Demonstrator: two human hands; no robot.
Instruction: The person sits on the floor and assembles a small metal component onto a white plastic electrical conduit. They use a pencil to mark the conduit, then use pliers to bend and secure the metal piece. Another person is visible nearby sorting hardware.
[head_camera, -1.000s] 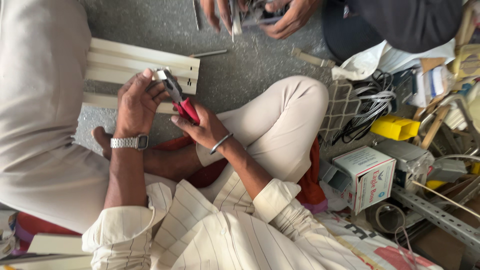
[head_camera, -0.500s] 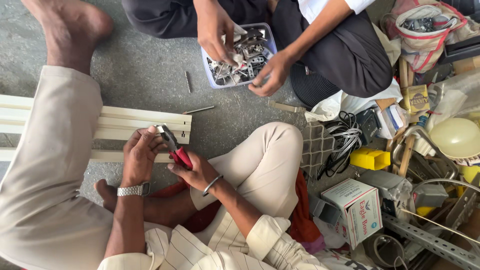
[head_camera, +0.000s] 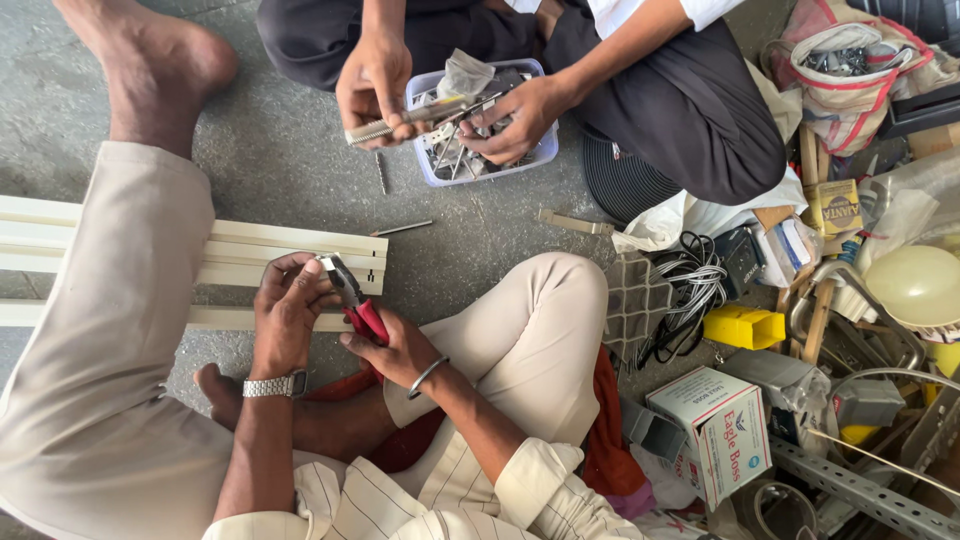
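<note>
My right hand (head_camera: 392, 345) grips the red handles of a pair of pliers (head_camera: 352, 297), whose metal jaws point up and left. My left hand (head_camera: 287, 307), with a metal watch on the wrist, is curled around the jaw end of the pliers and seems to pinch something small there; what it is stays hidden. Both hands work just over the end of several white plastic channel strips (head_camera: 290, 250) lying on the grey floor. I sit cross-legged in beige trousers.
Opposite me a seated person's two hands hold a metal piece over a clear tub of metal parts (head_camera: 478, 165). Loose screws lie on the floor (head_camera: 400, 229). To the right are a cardboard box (head_camera: 715, 425), cable coil (head_camera: 685, 290), yellow part (head_camera: 743, 327) and slotted metal rail (head_camera: 850, 490).
The view has shifted, so the other person and the tub now show further down the frame. My hands have kept their hold on the pliers over the strip ends.
</note>
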